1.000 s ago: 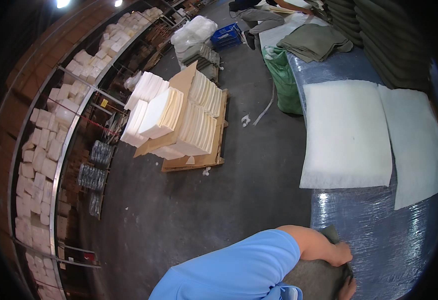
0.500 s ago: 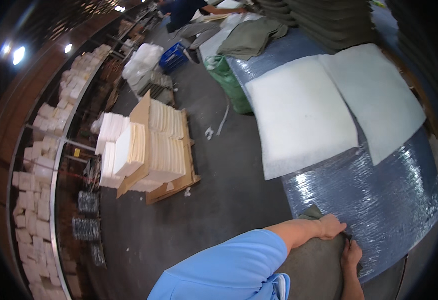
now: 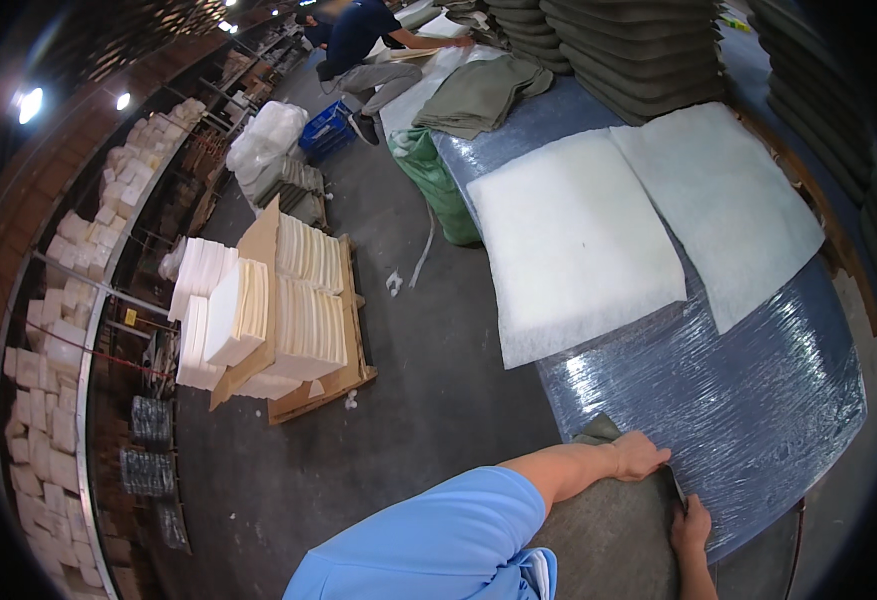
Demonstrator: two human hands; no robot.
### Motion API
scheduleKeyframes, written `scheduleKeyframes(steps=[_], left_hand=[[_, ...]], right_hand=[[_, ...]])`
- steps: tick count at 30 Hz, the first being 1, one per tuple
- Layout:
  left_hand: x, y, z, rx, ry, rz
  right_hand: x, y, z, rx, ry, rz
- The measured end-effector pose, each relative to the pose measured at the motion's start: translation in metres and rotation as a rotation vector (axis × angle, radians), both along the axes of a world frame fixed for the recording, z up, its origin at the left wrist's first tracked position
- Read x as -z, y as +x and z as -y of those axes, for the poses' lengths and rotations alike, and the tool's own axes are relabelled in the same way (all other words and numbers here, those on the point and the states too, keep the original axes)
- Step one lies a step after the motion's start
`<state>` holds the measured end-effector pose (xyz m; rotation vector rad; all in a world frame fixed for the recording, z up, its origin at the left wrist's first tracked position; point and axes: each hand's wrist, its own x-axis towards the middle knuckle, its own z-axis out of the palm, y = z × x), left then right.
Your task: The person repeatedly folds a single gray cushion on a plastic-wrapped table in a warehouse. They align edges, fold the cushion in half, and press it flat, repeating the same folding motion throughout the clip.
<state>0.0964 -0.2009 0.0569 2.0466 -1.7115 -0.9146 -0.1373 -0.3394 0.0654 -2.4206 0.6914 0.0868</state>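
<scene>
A grey-green felt-like sheet (image 3: 608, 540) lies over the near corner of the table, one corner turned up beside my left wrist. My left hand (image 3: 642, 456) is closed on the sheet's far right edge. Close by, on the sheet's right side, my right hand (image 3: 693, 522) is curled shut at the edge. A thin dark thing shows between the two hands, too small to name. What my right fingers hold is hidden. Beyond my hands, two white padding sheets (image 3: 578, 250) lie side by side on the plastic-wrapped blue table surface (image 3: 718, 400).
Folded green-grey cloths (image 3: 483, 95) lie on the far table end, beside tall dark stacks (image 3: 638, 55). A green sack (image 3: 438, 190) hangs at the table's left edge. Left stands a pallet (image 3: 323, 395) of white pads (image 3: 308, 300). A co-worker (image 3: 363, 40) sits at the back.
The whole view has shifted slightly, showing more of the co-worker. My right hand has drawn a little down and away from my left hand, which keeps its grip on the sheet's edge.
</scene>
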Motion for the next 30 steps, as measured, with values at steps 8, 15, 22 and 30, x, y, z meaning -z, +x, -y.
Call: scheduleKeyframes(steps=[8, 15, 22, 30], left_hand=[[0.000, 0.002, 0.007, -0.009, 0.041, -0.040], [-0.010, 0.002, 0.010, -0.020, 0.080, -0.021], [0.000, -0.004, 0.008, -0.033, 0.024, 0.025], [-0.034, 0.025, 0.005, 0.151, 0.413, -0.221]], right_hand=[[0.031, -0.001, 0.009, -0.028, -0.110, 0.048], [0.030, -0.002, 0.009, -0.025, -0.172, 0.028], [0.009, -0.001, 0.007, -0.008, -0.089, -0.112], [-0.024, -0.025, 0.027, -0.078, 0.131, -0.215]])
